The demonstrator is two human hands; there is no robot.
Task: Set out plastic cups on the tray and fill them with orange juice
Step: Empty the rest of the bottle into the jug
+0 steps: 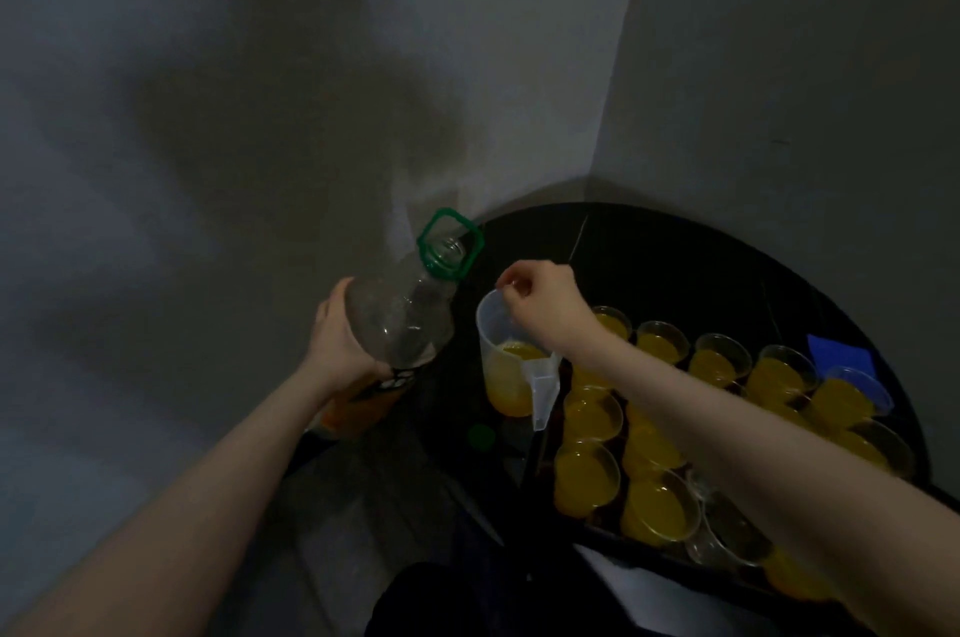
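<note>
My left hand (pixel 340 342) grips the body of a large clear juice bottle (pixel 402 316) with a green neck ring and handle, uncapped; a little orange juice shows at its bottom. My right hand (pixel 540 301) is curled over the rim of a translucent measuring jug (pixel 506 371), which holds orange juice in its lower part. Right of the jug, several clear plastic cups (pixel 589 475) filled with orange juice stand in rows on a dark tray (pixel 613 530). A couple of cups (pixel 727 532) near the tray's front look empty, partly hidden by my right forearm.
The tray and jug sit on a round black table (pixel 675 241) pushed into a wall corner. A green bottle cap (pixel 480 436) lies on the table left of the tray. A blue object (pixel 841 353) lies at the far right behind the cups.
</note>
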